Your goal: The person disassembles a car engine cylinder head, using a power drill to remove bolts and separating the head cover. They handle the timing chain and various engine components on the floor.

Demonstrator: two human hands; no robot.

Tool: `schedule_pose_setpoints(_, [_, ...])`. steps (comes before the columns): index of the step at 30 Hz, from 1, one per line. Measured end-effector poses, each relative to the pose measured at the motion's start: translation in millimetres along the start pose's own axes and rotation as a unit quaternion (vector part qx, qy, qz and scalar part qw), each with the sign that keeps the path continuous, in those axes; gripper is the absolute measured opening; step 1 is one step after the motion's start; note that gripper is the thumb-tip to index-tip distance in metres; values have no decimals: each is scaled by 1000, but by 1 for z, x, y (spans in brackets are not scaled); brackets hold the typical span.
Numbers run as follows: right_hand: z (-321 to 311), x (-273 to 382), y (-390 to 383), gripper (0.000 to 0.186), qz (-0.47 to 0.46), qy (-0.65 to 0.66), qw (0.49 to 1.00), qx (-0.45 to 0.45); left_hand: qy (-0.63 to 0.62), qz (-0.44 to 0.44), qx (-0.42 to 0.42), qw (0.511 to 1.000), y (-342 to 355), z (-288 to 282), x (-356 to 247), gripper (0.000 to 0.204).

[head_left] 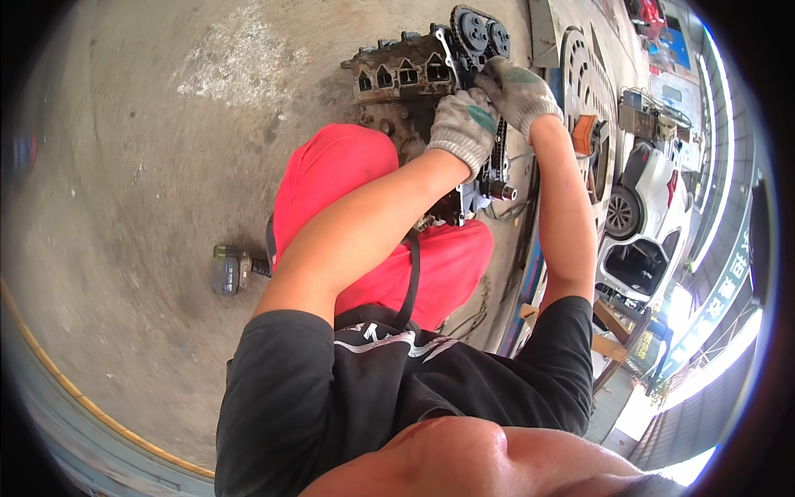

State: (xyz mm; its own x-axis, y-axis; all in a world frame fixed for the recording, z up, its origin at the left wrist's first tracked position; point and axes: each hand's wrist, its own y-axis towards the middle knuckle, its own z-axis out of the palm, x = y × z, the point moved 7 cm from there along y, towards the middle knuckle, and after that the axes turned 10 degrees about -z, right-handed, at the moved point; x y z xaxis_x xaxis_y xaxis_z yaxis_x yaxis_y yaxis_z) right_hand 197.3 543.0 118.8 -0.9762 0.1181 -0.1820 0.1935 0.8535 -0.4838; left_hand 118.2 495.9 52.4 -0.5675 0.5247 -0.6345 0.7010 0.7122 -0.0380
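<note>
A car engine [406,73] stands on the concrete floor ahead of my knees, with a row of ports on its side. Two dark toothed sprockets [487,37] with a chain around them sit at its far right end. My left hand [465,128], in a grey-white work glove with a green patch, is closed against that end of the engine, below the sprockets. Just to its right, my right hand [520,91], gloved alike, reaches in with curled fingers at the same spot. Whatever the fingertips grip is hidden. A length of timing chain [498,151] runs down beneath the hands.
A cordless power tool [233,269] lies on the floor at my left. Along the right runs a slotted metal ramp [603,91], with an orange piece [585,134] on it. Dark cables [474,321] lie by my right knee. A white car [650,228] stands farther right.
</note>
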Motion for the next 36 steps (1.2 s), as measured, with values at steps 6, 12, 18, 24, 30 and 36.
schedule_pose_setpoints(6, [10, -6, 0, 39, -55, -20, 998, -7, -9, 9, 31, 999, -2, -5, 0, 34])
schedule_pose_setpoints(12, [-6, -1, -5, 36, -164, -75, 981, -65, -26, 12, -10, 1000, -1, -3, 1, 33])
schedule_pose_setpoints(18, [-1, 5, 5, 40, -21, 23, 998, 62, -12, 1, 20, 1000, 0, -4, 6, 33])
schedule_pose_setpoints(24, [-1, -6, -4, 51, 3, 31, 999, -15, 10, -1, 31, 999, -1, -10, 4, 33])
schedule_pose_setpoints(30, [2, -6, 5, 62, 27, 59, 997, 36, -9, -21, 55, 998, 1, -13, 7, 34])
schedule_pose_setpoints(36, [20, -14, 11, 72, 53, 123, 990, 45, 20, -18, 60, 998, -4, -13, 5, 39])
